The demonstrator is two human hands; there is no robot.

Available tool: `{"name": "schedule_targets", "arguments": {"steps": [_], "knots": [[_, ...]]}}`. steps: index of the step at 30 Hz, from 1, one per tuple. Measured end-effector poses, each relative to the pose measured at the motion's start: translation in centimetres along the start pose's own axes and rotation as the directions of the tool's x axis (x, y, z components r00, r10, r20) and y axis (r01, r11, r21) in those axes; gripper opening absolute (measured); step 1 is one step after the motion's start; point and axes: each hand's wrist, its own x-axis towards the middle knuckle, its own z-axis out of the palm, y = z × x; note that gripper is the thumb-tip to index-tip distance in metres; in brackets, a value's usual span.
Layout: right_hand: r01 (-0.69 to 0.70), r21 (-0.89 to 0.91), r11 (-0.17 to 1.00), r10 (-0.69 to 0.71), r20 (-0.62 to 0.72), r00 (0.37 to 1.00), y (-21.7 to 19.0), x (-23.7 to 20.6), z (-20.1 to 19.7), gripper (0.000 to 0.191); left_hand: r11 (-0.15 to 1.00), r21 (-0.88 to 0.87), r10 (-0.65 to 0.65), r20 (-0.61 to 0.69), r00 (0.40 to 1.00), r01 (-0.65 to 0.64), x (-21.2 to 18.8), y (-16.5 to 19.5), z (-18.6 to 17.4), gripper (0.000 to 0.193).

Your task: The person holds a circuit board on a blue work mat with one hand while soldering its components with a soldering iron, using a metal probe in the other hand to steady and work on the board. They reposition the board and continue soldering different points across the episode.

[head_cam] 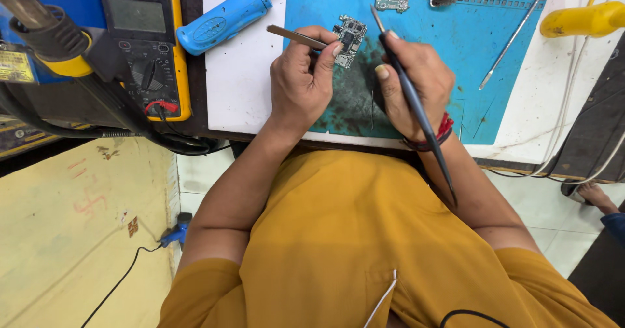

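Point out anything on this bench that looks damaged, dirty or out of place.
The blue work mat carries a large dark scorched-looking stain directly below the small circuit board, between the left hand and right hand. Elsewhere the mat looks clean blue. Nothing else looks spilled or knocked over.

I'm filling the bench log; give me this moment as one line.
left hand: holds tweezers, steadies circuit board | right hand: holds soldering iron | surface: blue mat
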Motion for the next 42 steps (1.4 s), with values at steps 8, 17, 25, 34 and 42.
{"name": "schedule_targets", "arguments": {"steps": [8, 17, 25, 34, 42], "knots": [[0.099, 0.027, 0.995, -0.099, -0.031, 0.995, 0.47, -0.98, -0.1, 0.007, 0.998, 0.038, 0.057, 0.024, 0.998, -0.057, 0.01, 0.3, -0.07, 0.008], [0.134, 0.032, 0.991, -0.135, 0.023, 0.991, 0.17, -0.59, 0.08, 0.009, 0.999, 0.035, 0.038, 0.025, 0.999, -0.039, 0.04, 0.42, -0.06, 0.008], [0.135, 0.039, 0.99, -0.137, 0.033, 0.99, 0.16, -0.48, 0.11, 0.011, 0.999, 0.04, 0.037, 0.025, 0.999, -0.037, 0.04, 0.38, -0.02, 0.008], [0.132, 0.041, 0.99, -0.133, 0.024, 0.991, 0.15, -0.44, 0.23, 0.011, 0.999, 0.039, 0.028, 0.029, 0.999, -0.029, 0.02, 0.34, -0.04, 0.008], [0.134, 0.046, 0.99, -0.136, 0.042, 0.99, 0.05, -0.38, 0.04, 0.01, 0.998, 0.042, 0.04, 0.027, 0.999, -0.041, 0.08, 0.45, -0.08, 0.008]]}}
